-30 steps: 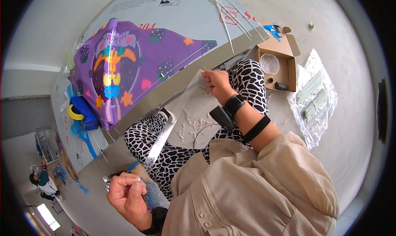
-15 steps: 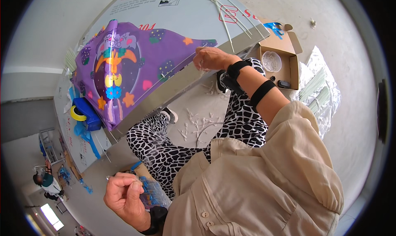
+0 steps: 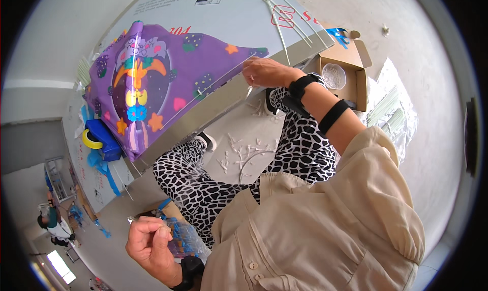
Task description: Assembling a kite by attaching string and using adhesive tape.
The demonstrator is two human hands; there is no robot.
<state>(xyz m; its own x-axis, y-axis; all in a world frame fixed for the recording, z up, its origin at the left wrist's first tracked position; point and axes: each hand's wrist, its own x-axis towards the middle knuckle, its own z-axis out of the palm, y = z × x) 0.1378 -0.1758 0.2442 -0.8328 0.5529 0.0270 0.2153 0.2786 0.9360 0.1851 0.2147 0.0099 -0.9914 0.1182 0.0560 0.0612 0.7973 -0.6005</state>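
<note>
A purple kite-like sheet (image 3: 178, 62) printed with stars, hearts and fruit lies on the work surface, a thin pale rod (image 3: 216, 84) running along its near edge. At the sheet's right corner, the curled fingers of my right hand (image 3: 265, 72) are closed at the edge by the rod's end. A small whitish sliver (image 3: 249, 92) hangs below them; what they grip is hidden. Low on the left, away from the sheet, my left hand (image 3: 150, 245) is closed in a pinch, a tiny clear piece (image 3: 131, 220) sticking out past the fingers.
A blue tape dispenser (image 3: 104, 141) with yellow tape stands left. Pale rods (image 3: 282, 29) lie on the printed board (image 3: 229, 29). Right, an open carton (image 3: 361, 82) holds a tub (image 3: 334, 76) of small white pieces. White scraps (image 3: 244, 156) litter the floor between my legs.
My right hand has shifted slightly to the right at the sheet's corner, and the sliver under it shows more plainly. My left hand stays pinched, slightly lower. The view has turned a little.
</note>
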